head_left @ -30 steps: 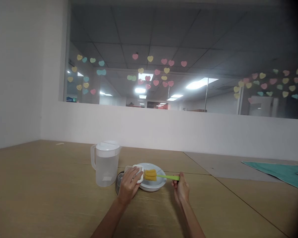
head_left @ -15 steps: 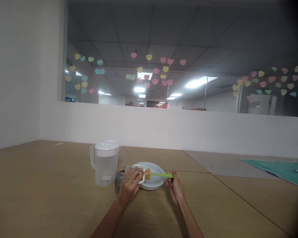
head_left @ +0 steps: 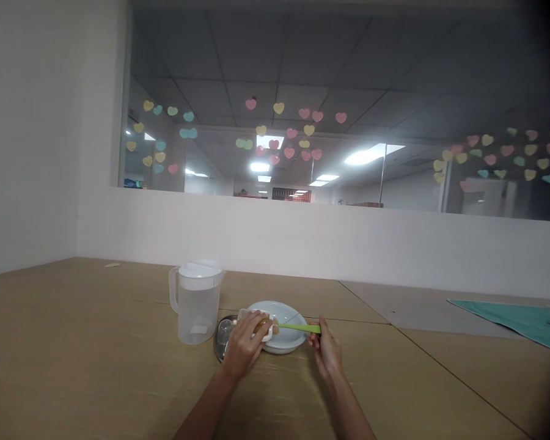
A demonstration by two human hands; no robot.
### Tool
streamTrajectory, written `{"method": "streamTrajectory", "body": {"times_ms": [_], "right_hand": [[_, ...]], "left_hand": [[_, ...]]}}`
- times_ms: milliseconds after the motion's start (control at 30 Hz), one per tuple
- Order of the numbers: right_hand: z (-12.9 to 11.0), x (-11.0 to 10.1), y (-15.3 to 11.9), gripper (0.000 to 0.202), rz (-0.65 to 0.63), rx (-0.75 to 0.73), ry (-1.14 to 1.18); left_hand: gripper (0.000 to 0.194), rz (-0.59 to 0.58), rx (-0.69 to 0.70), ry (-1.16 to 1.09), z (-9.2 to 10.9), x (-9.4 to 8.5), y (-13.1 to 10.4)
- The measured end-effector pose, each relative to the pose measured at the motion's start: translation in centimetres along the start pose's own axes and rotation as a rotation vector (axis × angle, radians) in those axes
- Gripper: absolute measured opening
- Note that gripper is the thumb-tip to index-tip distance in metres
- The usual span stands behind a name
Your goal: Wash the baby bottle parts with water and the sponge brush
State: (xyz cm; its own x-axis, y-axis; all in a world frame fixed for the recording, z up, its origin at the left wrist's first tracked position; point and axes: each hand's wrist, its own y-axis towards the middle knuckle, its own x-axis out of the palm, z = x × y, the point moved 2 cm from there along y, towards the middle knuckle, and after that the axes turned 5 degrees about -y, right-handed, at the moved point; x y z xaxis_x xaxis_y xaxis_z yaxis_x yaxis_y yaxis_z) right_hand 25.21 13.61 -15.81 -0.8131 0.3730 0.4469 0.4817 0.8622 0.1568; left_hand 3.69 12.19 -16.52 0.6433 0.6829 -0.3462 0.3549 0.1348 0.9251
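Note:
My left hand (head_left: 246, 346) is wrapped over a small white container (head_left: 269, 335), tilted at the left rim of a white bowl (head_left: 286, 350). My right hand (head_left: 326, 349) grips the green handle of a brush-like utensil (head_left: 306, 328). Its yellowish head is at the container's mouth, over the bowl, partly hidden by my left fingers. Left of my left hand lies a round metal tray (head_left: 219, 349) with a small clear cup (head_left: 224, 330) on it. What the container holds is hard to make out.
A clear lidded pitcher (head_left: 198, 305) stands left of the tray. A teal cloth (head_left: 508, 315) lies at the far right on a grey part of the wooden table (head_left: 96, 366). Behind the table rises a white wall with a window.
The utensil's yellow head has moved left, further into the container's mouth, and less of it shows. The whole view has shifted slightly.

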Motion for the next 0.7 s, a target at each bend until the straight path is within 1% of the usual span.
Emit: {"method": "streamTrajectory", "body": {"times_ms": [67,233,567,700], "right_hand": [[0.0,-0.2,0.1,0.045,0.018,0.005,0.004],[0.1,-1.0,0.5,0.038,0.11,0.046,0.044],[0.6,-1.5,0.9,0.036,0.135,0.046,0.069],[0.9,-1.7,1.2,0.033,0.172,0.053,0.095]], "left_hand": [[0.048,0.004,-0.013,0.019,-0.3,0.1,-0.1],[0.051,0.003,-0.029,0.05,-0.6,0.5,-0.4],[0.05,-0.001,-0.021,0.068,-0.6,0.7,-0.6],[0.05,0.006,-0.027,0.07,-0.5,0.6,-0.5]]}}
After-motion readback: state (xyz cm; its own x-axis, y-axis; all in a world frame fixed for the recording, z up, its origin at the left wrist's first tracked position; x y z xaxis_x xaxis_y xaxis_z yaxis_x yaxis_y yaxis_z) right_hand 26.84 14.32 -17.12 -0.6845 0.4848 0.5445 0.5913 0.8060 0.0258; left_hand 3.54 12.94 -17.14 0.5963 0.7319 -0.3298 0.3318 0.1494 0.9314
